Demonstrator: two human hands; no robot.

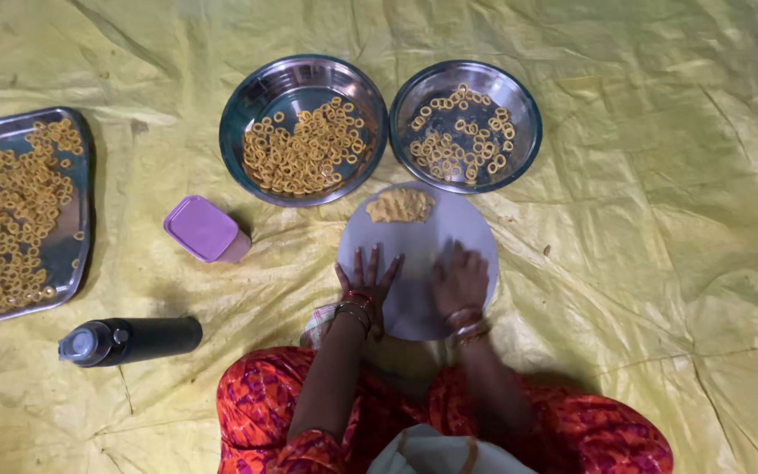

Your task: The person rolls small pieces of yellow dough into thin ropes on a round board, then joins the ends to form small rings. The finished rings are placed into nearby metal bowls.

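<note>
Head view, looking down on a yellow plastic sheet. Both hands rest palm-down on a round pale board: the left hand has its fingers spread flat at the board's near left edge, while the right hand is blurred, fingers together, pressed on the board. A lump of yellow dough lies at the board's far edge. Beyond it, two round steel bowls hold small dough rings: the left bowl fuller, the right bowl sparser. A rectangular steel tray, far left, is covered with rings. A purple-lidded container and a dark bottle lie between.
</note>
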